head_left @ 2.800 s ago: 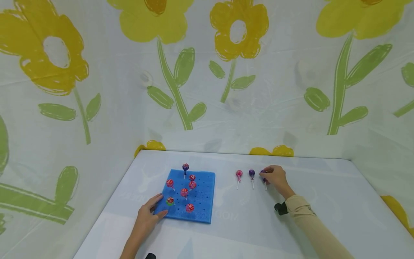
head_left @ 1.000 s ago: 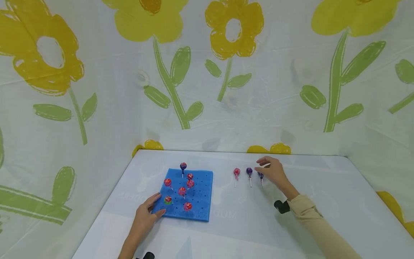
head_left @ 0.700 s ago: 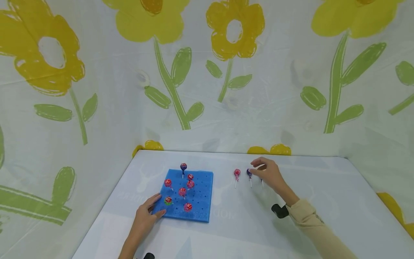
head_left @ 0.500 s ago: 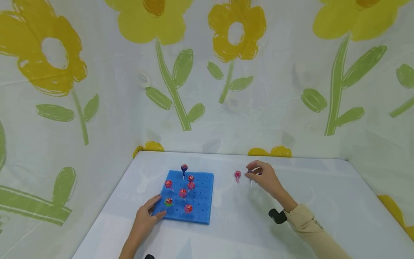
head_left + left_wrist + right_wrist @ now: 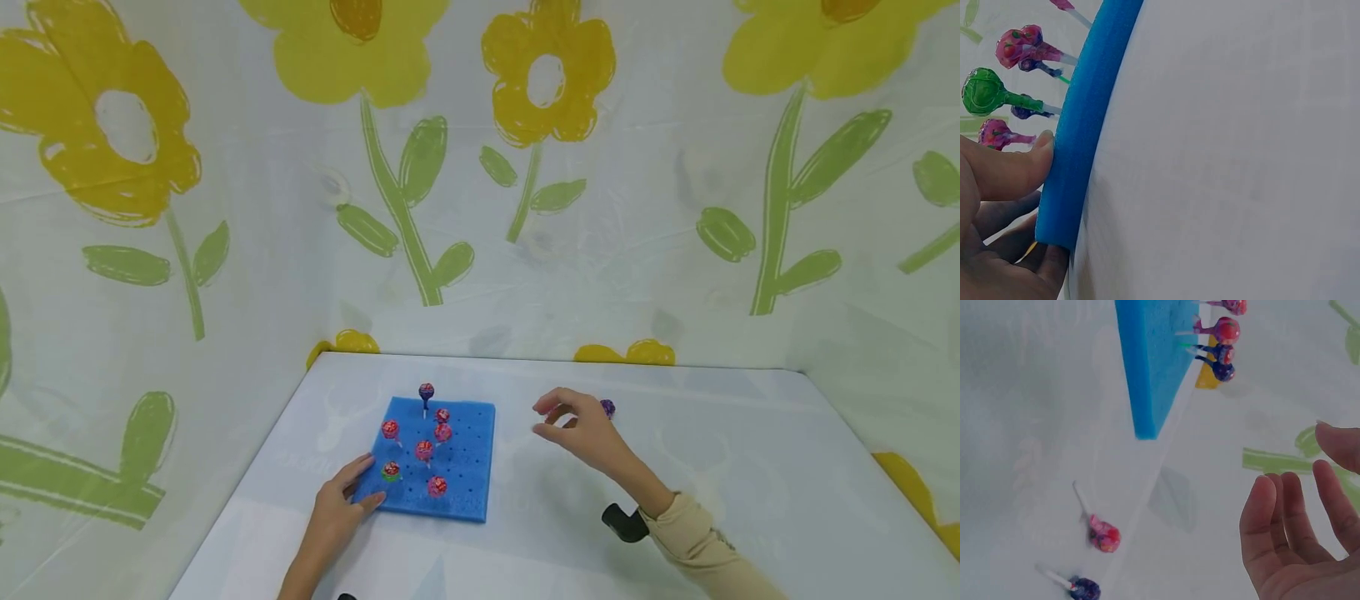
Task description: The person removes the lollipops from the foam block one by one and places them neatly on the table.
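Observation:
My left hand [image 5: 333,504] holds the near left corner of a blue foam board [image 5: 463,498], thumb on the near edge and fingers along the left side. Several wrapped lollipops stand upright in its holes, among them a purple one [image 5: 426,390] at the back and a green one [image 5: 984,92] close to my thumb. My right hand [image 5: 592,433] hovers right of the board, thumb and fingers apart with nothing between them. In the head view it mostly covers a pink lollipop, which the right wrist view shows lying on the table [image 5: 1105,536] beside a purple lollipop [image 5: 1085,589].
Another purple lollipop head [image 5: 607,407] shows just behind my right hand. Many small holes dot the board's right side. The white table [image 5: 720,467] ends at a flower-printed curtain [image 5: 645,275] at the back and sides.
My right hand has let go of the rightmost purple lollipop and moved left, past the middle purple one, to the pink one. My left hand stays at the board's corner.

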The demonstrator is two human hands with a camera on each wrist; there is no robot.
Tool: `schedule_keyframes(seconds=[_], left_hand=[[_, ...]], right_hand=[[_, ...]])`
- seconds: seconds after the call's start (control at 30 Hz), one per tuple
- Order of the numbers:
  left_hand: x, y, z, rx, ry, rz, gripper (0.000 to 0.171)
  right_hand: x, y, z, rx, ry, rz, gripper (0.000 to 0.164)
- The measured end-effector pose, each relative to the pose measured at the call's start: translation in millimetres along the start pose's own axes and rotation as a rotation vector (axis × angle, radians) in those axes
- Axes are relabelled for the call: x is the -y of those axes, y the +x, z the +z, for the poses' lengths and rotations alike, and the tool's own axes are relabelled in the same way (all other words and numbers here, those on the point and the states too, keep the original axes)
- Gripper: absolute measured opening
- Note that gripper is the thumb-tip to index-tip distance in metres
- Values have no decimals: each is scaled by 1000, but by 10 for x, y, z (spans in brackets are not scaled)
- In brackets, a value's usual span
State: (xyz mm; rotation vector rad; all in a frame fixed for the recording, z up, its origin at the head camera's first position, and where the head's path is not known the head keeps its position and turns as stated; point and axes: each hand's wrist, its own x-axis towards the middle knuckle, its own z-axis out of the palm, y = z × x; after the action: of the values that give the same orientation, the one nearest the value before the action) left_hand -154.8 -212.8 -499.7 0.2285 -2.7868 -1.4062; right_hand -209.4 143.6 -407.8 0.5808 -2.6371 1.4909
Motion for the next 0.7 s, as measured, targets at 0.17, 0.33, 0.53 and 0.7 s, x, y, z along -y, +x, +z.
schedule_keyframes(seconds=[0.17,0.33,0.53,0.7], left_hand=[[-6,9,1,0,-8,-1,59],[-6,5,-5,-2,-12,5,59],[8,5,-9,-1,-25,25,59],[14,6,-10,0,-15,34,59]], right_hand=[[81,-56,119,46,28,-70,19],[152,-86,248,94,67,-95,19],[219,-99,416,145,85,-94,21],[266,-113,553,195,136,-113,22]])
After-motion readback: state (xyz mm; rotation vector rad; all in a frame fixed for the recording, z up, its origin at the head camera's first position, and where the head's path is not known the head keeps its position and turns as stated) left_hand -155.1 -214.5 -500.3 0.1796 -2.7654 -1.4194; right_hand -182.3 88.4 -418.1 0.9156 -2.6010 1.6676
